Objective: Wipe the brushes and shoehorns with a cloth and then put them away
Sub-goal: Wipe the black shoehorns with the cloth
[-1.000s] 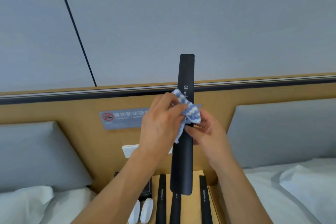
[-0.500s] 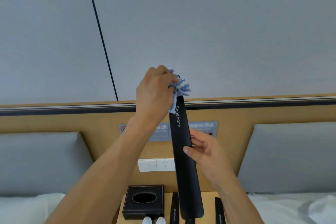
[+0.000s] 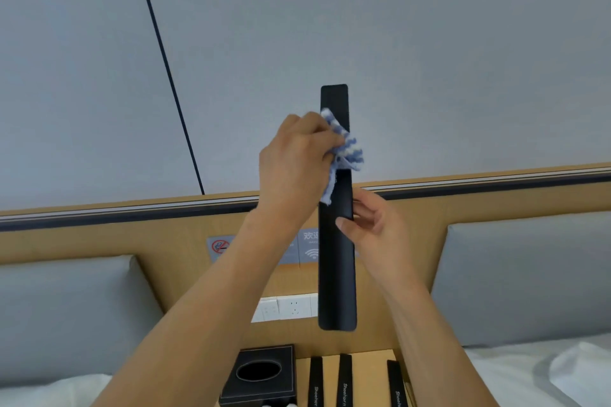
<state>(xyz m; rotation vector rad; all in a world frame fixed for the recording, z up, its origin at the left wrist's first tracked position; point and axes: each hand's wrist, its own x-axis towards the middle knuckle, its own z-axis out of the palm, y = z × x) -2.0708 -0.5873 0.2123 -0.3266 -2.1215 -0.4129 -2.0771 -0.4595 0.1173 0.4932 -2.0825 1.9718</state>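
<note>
A long black shoehorn (image 3: 336, 274) stands upright in the air in front of the headboard. My right hand (image 3: 373, 228) pinches it at mid-length between thumb and fingers. My left hand (image 3: 296, 162) grips a blue-and-white cloth (image 3: 347, 149) and presses it round the shoehorn's upper part, a little below the top end. Three more black shoehorns lie side by side on the wooden bedside table (image 3: 367, 380): one at the left (image 3: 315, 383), one in the middle (image 3: 345, 380) and one at the right (image 3: 395, 385).
A black tissue box (image 3: 261, 373) sits at the table's left. White wall sockets (image 3: 284, 307) and a no-smoking sign (image 3: 220, 246) are on the wooden headboard. Grey padded panels (image 3: 529, 274) and white bedding (image 3: 545, 373) flank the table on both sides.
My left hand slid the cloth up to the shoehorn's top, then back down a little, uncovering the top end. The camera view tilted upward and the shoehorn was raised higher.
</note>
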